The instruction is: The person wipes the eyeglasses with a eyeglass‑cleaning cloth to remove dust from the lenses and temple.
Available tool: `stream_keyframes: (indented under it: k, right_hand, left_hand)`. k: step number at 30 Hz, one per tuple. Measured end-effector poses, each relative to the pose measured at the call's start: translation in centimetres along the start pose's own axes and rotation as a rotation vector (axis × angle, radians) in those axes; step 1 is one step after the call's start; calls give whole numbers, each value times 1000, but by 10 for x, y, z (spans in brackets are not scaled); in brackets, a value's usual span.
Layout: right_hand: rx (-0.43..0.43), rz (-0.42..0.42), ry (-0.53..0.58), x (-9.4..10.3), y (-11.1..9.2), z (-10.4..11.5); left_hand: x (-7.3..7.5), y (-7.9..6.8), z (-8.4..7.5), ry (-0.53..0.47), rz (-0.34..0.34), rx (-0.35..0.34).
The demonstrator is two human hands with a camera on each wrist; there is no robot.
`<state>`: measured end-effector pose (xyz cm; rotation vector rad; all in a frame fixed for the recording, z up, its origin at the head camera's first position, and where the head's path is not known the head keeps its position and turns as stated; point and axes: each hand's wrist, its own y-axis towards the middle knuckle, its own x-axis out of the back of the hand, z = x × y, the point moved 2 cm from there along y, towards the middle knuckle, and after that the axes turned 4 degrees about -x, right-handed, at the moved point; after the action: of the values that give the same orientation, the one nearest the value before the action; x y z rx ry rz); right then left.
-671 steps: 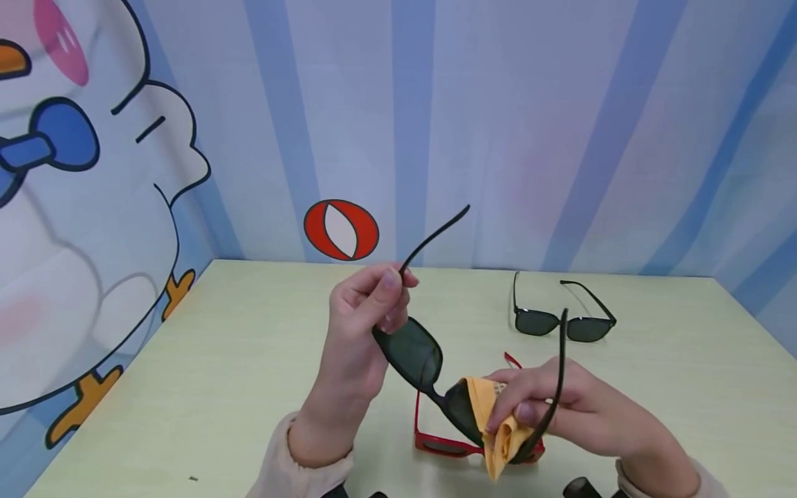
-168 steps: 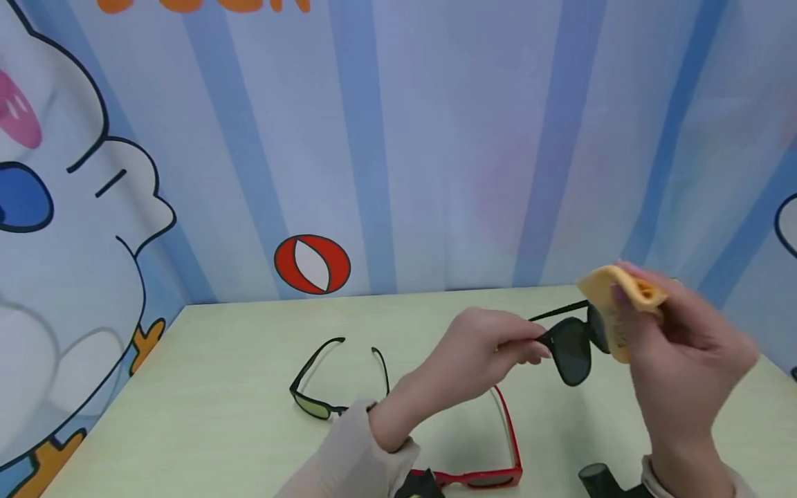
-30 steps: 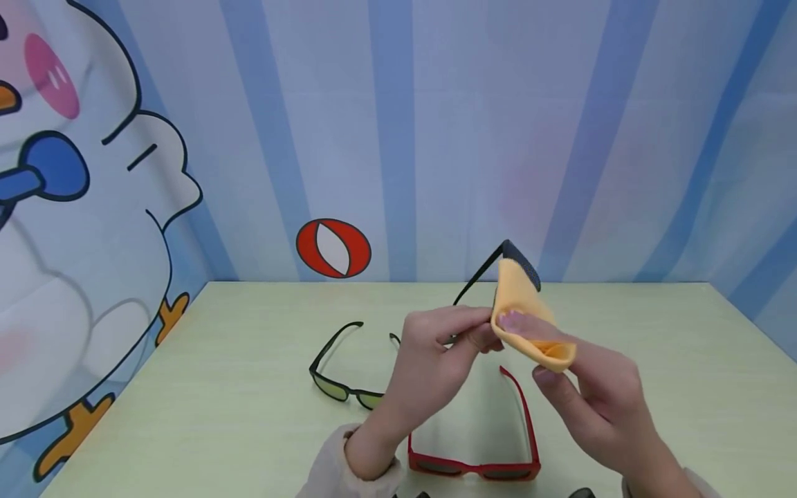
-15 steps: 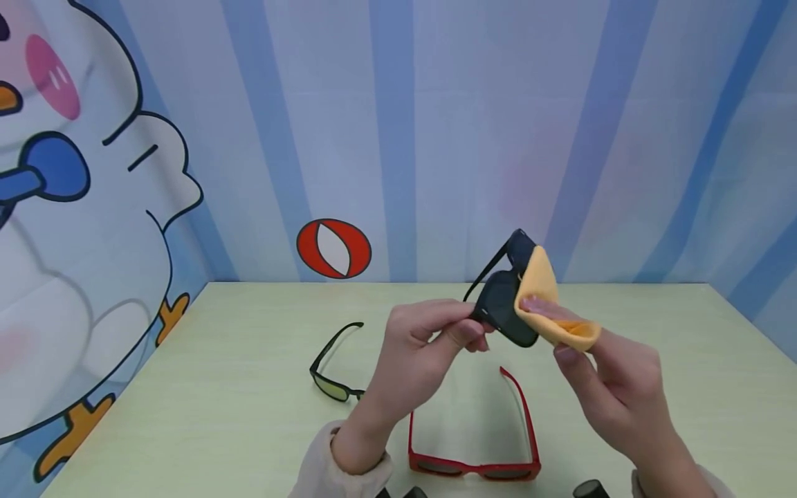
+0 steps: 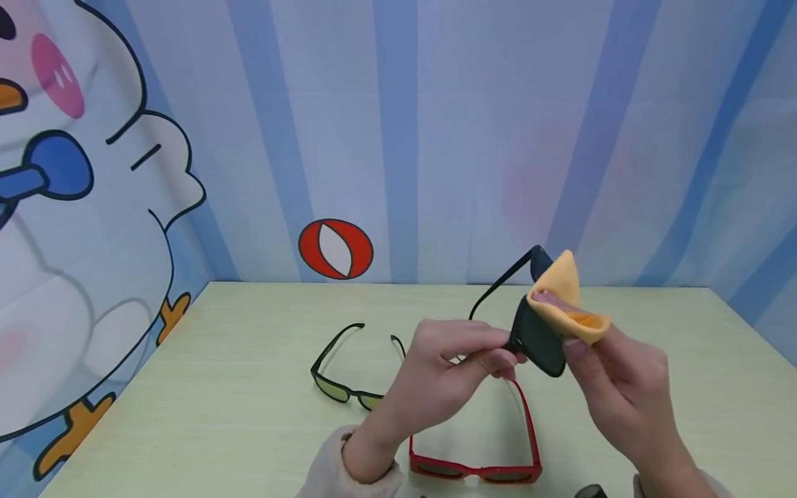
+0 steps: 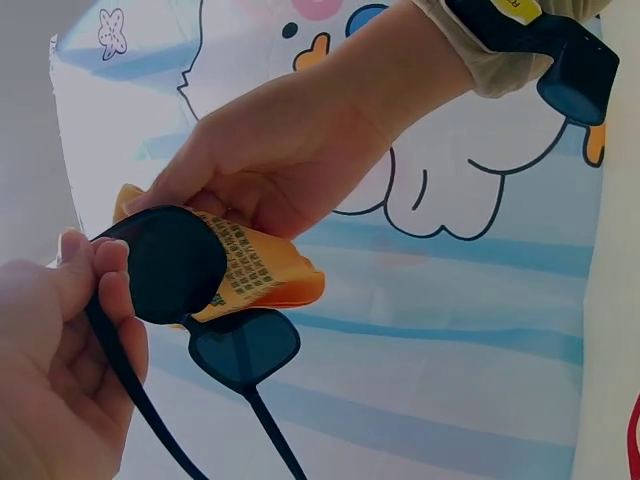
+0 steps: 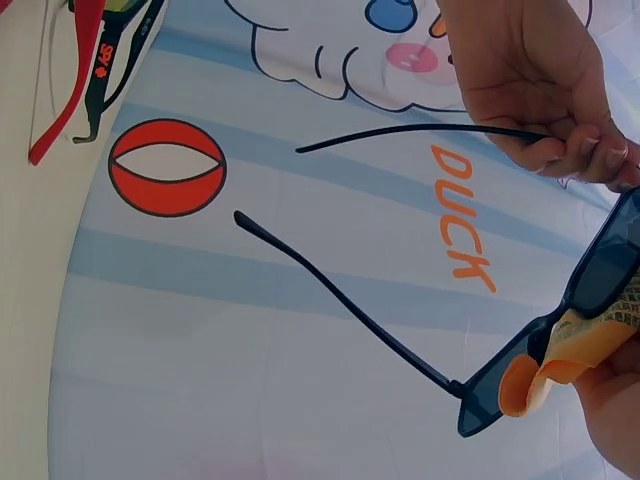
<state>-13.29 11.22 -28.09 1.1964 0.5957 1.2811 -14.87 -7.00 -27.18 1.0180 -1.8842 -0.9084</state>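
Head view: at four o'clock, with curled fingers, pinching black sunglasses in the left hand and a yellow cloth against them in the right hand; showing red glasses at five, green-lensed glasses at seven.

Your bench, a flat, pale yellow-green surface, carries two pairs of glasses, both with temples unfolded towards the far edge. On your left lies the black plastic-looking pair with yellow-green lenses, its right end partly hidden in the head view. Nearer you and further right lies the red-framed pair with dark rectangular lenses.
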Motion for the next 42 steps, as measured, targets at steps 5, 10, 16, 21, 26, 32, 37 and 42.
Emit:
stream_keyframes:
  k: [5, 10, 16, 21, 26, 32, 37, 42]
  right_hand:
    - [9, 14, 80, -2, -1, 4]
    - [80, 29, 264, -8, 3, 11]
    - [175, 34, 383, -11, 5, 18]
    - [233, 52, 421, -14, 7, 20]
    - [219, 88, 349, -10, 5, 17]
    - [188, 67, 227, -4, 4, 9]
    - [-136, 50, 145, 3, 0, -1]
    - [-600, -18, 615, 13, -6, -25]
  left_hand:
    - [-3, 0, 1, 40, 13, -51]
    - [-4, 0, 2, 92, 7, -81]
    - [-1, 0, 1, 185, -9, -92]
    - [4, -1, 1, 188, -54, -41]
    - [9, -2, 3, 69, -100, 67]
    - [15, -2, 4, -10, -141, 102]
    - [19, -3, 5, -24, -180, 156]
    - [18, -3, 6, -21, -191, 245]
